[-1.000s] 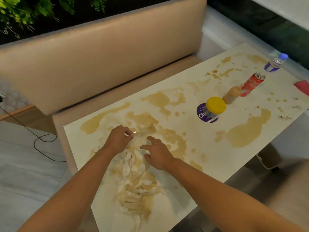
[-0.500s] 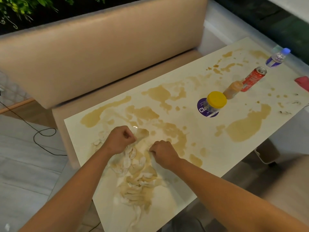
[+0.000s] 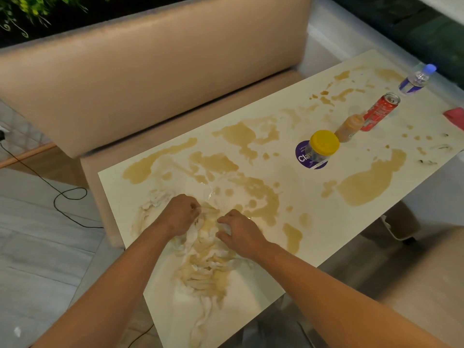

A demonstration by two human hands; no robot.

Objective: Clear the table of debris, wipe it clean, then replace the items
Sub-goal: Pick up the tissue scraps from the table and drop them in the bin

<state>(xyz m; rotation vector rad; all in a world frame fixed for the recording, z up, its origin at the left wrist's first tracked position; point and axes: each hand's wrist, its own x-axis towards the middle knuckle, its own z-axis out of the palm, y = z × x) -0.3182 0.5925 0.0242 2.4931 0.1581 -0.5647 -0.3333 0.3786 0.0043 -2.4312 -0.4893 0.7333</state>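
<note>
A white table (image 3: 296, 249) is covered with brown liquid puddles (image 3: 369, 182). Near its front left end lies a crumpled, soaked wad of white paper towel (image 3: 206, 270), stained brown. My left hand (image 3: 182, 213) is clenched on the wad's upper left part. My right hand (image 3: 239, 231) grips the wad's upper right part, fingers curled into it. Both hands press the wad onto the table. Further right stand a jar with a yellow lid (image 3: 322, 146) on a purple round sticker, a small brown bottle (image 3: 350, 128), a red can (image 3: 379, 110) and a water bottle (image 3: 415, 80).
A beige padded bench (image 3: 150, 79) runs along the table's far side. A red object (image 3: 455, 116) sits at the table's right edge. A black cable (image 3: 62, 194) lies on the grey floor at the left. A chair base (image 3: 401, 227) shows under the table's right end.
My right hand went from flat with spread fingers to clenched on the towel. Both hands pulled the wad toward me and closer together, bunching it.
</note>
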